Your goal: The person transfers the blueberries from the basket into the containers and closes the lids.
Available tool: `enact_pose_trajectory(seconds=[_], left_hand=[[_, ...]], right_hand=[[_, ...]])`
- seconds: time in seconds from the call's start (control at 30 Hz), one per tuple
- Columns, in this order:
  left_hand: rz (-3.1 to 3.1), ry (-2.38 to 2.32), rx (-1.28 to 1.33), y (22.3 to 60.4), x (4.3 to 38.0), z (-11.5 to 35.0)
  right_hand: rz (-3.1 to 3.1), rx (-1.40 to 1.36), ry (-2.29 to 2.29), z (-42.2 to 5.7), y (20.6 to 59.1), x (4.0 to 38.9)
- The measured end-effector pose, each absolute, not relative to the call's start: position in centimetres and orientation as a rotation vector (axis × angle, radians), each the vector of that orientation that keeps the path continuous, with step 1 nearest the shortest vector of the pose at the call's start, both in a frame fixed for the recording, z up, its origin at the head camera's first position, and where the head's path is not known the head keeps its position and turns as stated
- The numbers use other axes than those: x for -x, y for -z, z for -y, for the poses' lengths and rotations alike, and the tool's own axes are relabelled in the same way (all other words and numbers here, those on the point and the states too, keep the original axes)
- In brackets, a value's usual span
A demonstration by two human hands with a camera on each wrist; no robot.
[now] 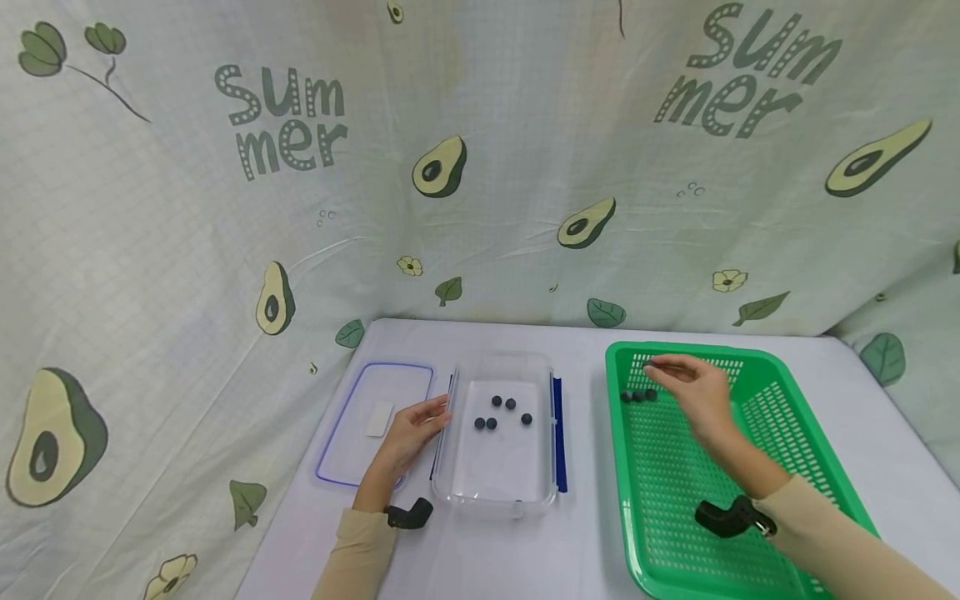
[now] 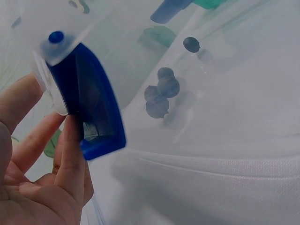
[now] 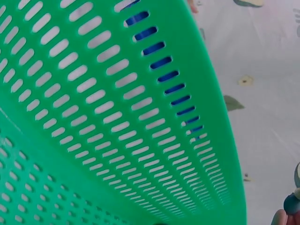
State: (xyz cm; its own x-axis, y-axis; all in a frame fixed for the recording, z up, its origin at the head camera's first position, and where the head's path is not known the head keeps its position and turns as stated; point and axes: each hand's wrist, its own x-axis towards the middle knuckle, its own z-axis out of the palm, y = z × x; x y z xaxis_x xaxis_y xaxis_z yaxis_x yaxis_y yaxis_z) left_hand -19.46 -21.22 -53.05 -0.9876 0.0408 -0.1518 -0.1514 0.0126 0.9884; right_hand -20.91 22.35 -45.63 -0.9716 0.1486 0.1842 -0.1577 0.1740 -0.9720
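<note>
In the head view, a clear plastic container (image 1: 495,475) with blue side clips stands mid-table, several blueberries (image 1: 527,419) on its floor. My left hand (image 1: 414,429) holds its left wall. The left wrist view shows thumb and fingers pinching that wall beside a hanging blue clip (image 2: 91,101). On the right, my right hand (image 1: 701,400) is over the far left part of a green basket (image 1: 675,483), thumb and fingertips together. Between these fingertips is a blueberry (image 3: 291,205), seen at the right wrist view's edge. Three blueberries (image 1: 638,396) sit in the basket's far left corner.
A clear lid (image 1: 352,425) with a blue-purple rim lies left of the container, a small white rectangle (image 1: 380,419) on it. Behind the white table (image 1: 577,550) hangs a curtain (image 1: 510,267) printed with avocados. The basket has raised, slotted walls.
</note>
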Motion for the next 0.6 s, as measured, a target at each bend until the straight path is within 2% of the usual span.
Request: enact_pose_trajectory(seconds=[0.6], left_hand=[[-2.14,-2.112,0.123,53.0,19.5,21.3]], right_hand=[[2.2,-0.082,-2.089,-18.7,43.5,20.3]])
